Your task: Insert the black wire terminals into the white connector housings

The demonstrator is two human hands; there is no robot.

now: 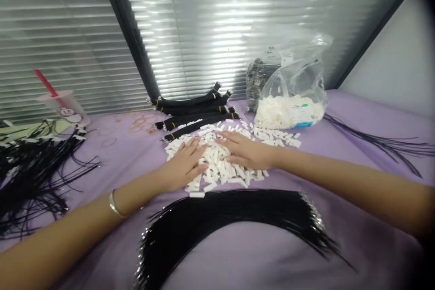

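Note:
A heap of small white plastic pieces (pixel 220 170), looking like connector housings, is spread over the purple cloth. My left hand (pixel 185 163) lies on the heap's left side, palm down with the fingers stretched out. From the other side my right hand (pixel 246 149) rests flat on the pieces, its fingers extended toward the left hand. Neither hand grips anything. Just in front of the heap, a curved fan of black wires (pixel 231 208) with shiny metal tips lies across the cloth.
Behind the heap lie banded black wire bundles (pixel 200 111). A clear bag of white pieces (pixel 288 108) stands at the back right, beside a dark-filled bag (pixel 260 79). Loose black wires (pixel 30 172) and a cup with a red straw (pixel 68 106) are at left. Window blinds (pixel 204 31) rise behind.

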